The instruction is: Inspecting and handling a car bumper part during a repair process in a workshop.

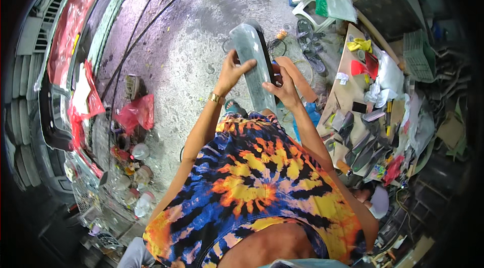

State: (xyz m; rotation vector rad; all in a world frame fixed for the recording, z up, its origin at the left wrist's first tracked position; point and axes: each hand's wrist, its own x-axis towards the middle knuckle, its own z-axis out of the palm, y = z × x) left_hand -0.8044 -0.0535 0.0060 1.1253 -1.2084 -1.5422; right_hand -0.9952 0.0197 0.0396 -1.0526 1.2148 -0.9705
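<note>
Between my hands is a long, narrow grey panel (258, 86) with rounded ends and a glossy black edge, its kind not clear to me. It is raised over the floor in front of my body, its far end pointing away. My left hand (235, 72) grips its left edge, thumb lying across the grey face and fingers partly hidden behind. On the opposite side my right hand (283, 86) holds the right edge, thumb on the face nearer to me and fingers curled about the black side.
To the right, a cluttered board (330, 102) bears tools, bags and a dark phone (359, 107). An orange-brown strip (297, 79) lies beside my right hand. Car bumpers (75, 31) and a metal frame (133, 41) stand left, near bottles (145, 203). Sandals (311, 46) rest on the floor ahead.
</note>
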